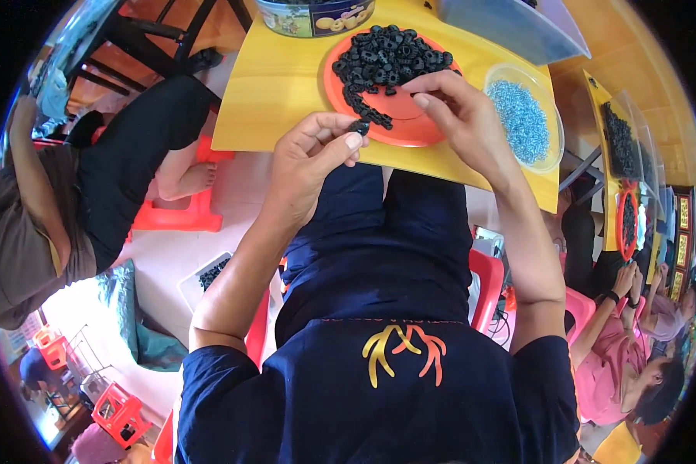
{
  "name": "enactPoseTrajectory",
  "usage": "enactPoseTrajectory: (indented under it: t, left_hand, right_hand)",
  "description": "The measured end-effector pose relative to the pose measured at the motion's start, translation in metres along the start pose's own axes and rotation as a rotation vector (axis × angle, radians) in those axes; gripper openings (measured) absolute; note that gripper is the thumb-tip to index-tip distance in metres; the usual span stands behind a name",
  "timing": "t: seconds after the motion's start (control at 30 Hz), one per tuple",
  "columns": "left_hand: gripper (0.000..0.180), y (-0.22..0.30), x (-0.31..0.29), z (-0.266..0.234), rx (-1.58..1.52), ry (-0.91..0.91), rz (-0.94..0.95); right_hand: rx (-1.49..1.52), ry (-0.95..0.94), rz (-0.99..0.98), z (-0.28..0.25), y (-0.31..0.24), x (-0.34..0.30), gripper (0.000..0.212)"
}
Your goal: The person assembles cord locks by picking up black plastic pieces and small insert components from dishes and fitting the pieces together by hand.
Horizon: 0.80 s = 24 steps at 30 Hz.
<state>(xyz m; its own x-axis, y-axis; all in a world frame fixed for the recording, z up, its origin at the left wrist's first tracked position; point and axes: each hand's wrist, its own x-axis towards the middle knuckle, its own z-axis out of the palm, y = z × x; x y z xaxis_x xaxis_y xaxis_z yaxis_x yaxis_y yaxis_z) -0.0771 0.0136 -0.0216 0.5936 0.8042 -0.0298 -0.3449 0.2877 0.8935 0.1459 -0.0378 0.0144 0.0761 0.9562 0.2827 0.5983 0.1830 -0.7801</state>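
Observation:
My left hand [311,158] pinches a small black plastic part [360,127] between thumb and forefinger, just off the near left edge of an orange-red plate [419,133]. A heap of similar black parts [390,56] covers the far side of the plate, and a short line of them [357,102] curves down toward my left fingers. Over the plate's right half, my right hand [464,116] has thumb and forefinger drawn together beside the heap. Whatever sits between those fingertips is too small to make out.
A clear round tub of light-blue shiny beads [518,116] stands right of the plate on the yellow table [274,85]. Behind are a round tin [315,17] and a grey plastic bin [518,27]. Other people sit left and right, one in a pink top [615,359] at another table.

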Motion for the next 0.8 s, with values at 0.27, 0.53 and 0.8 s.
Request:
enactPoseTrajectory:
  t: [0.27, 0.53, 0.8]
  left_hand:
    - [0.018, 0.000, 0.008, 0.027, 0.061, -0.080, 0.049]
    - [0.017, -0.001, 0.014, 0.040, 0.065, -0.113, 0.076]
    - [0.018, -0.002, 0.012, 0.043, 0.062, -0.116, 0.081]
  right_hand:
    - [0.758, 0.090, 0.183, 0.004, -0.028, -0.024, 0.018]
    - [0.886, 0.218, 0.202, 0.013, -0.030, -0.035, 0.016]
    - [0.774, 0.202, 0.119, 0.014, -0.031, -0.041, 0.016]
